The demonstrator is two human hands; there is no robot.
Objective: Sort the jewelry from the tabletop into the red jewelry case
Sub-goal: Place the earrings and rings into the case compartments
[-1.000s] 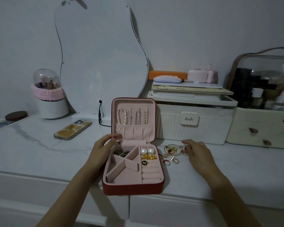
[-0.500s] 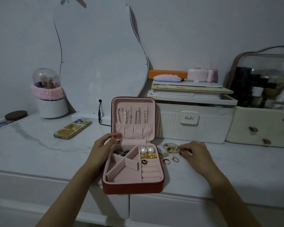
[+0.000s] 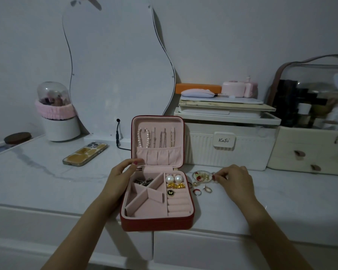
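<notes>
The red jewelry case (image 3: 156, 224) lies open at the front of the white tabletop, its lid upright. A pearl bracelet (image 3: 143, 138) and thin chains hang in the lid. In the pink tray are two pearl earrings (image 3: 173, 179), gold pieces (image 3: 176, 185), a black round charm (image 3: 170, 192) and dark chain pieces (image 3: 143, 181). My left hand (image 3: 121, 177) grips the case's back left corner by the hinge. My right hand (image 3: 235, 182) pinches a small silvery piece at the right rim of an oval trinket dish (image 3: 200, 176). Loose rings (image 3: 196, 191) and an earring (image 3: 208, 189) lie beside the case.
A phone (image 3: 85, 153) lies at the left. Behind it stand a domed white and pink holder (image 3: 57, 114) and a wavy mirror (image 3: 115, 65) with a cable (image 3: 117, 137). A white ribbed organizer box (image 3: 226, 145) and a cream drawer unit (image 3: 310, 152) stand at the back right.
My right hand has slid a little to the left and its fingertips have closed at the right rim of the oval dish. My left hand stays on the case.
</notes>
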